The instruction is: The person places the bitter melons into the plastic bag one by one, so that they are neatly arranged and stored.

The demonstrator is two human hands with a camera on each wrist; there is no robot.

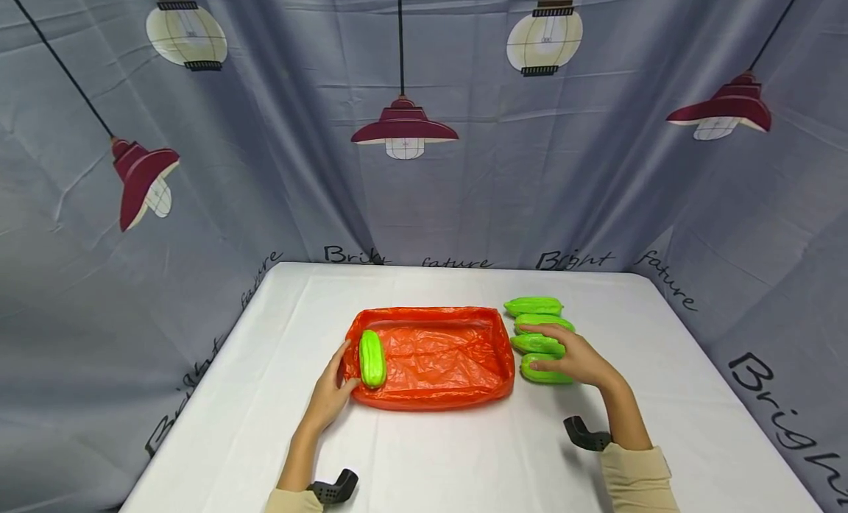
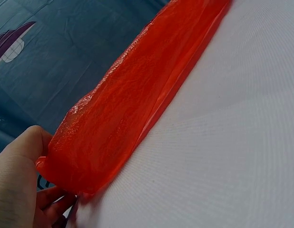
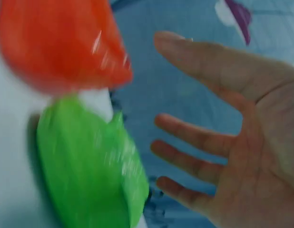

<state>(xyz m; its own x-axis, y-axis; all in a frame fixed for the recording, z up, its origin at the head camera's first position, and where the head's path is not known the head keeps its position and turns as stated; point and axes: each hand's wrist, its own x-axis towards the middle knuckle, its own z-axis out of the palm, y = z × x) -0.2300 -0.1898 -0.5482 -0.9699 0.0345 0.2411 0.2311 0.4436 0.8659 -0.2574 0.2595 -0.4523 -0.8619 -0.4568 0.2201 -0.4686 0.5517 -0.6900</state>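
Note:
A shallow tray wrapped in red plastic (image 1: pixel 430 404) lies on the table, its side filling much of the left wrist view. My left hand (image 1: pixel 329 395) holds its near left corner, thumb at the rim and fingers round the outer side. Inside, against the left wall, rests one short, bright green cucumber (image 1: pixel 372 360). Several similar cucumbers (image 1: pixel 534 305) lie in a column just right of the tray. Over the nearer ones is my right hand (image 1: pixel 575 357), thumb and fingers spread, with nothing in its grasp. In the right wrist view it stands apart from the nearest cucumber (image 3: pixel 87 166).
White cloth covers the table (image 1: pixel 424 461). A grey-blue curtain (image 1: pixel 450 196) printed with lamps and lettering hangs round its back and sides. A black wrist device (image 1: pixel 334 487) is on the left arm, and another black device (image 1: pixel 586 433) is on the right.

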